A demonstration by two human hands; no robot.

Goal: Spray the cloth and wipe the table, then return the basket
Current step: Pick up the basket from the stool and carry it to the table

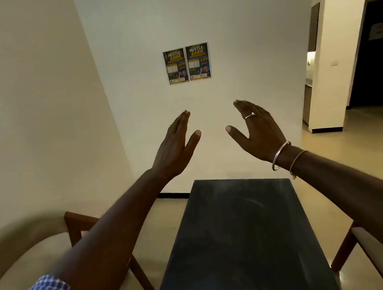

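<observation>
A long dark table (238, 236) runs from the bottom of the view toward the white wall, its top bare with faint smears. Both my arms are stretched out above its far end. My left hand (175, 144) is raised, fingers together and thumb apart, holding nothing. My right hand (254, 128), with a ring and two bangles at the wrist, is raised the same way and holds nothing. The palms face each other with a gap between them. No cloth, spray bottle or basket is in view.
A wooden chair (73, 225) with a pale curved back stands left of the table; another chair (366, 243) stands at the right. Two posters (187, 63) hang on the wall ahead. A dark doorway (374, 50) and a corridor open at the right.
</observation>
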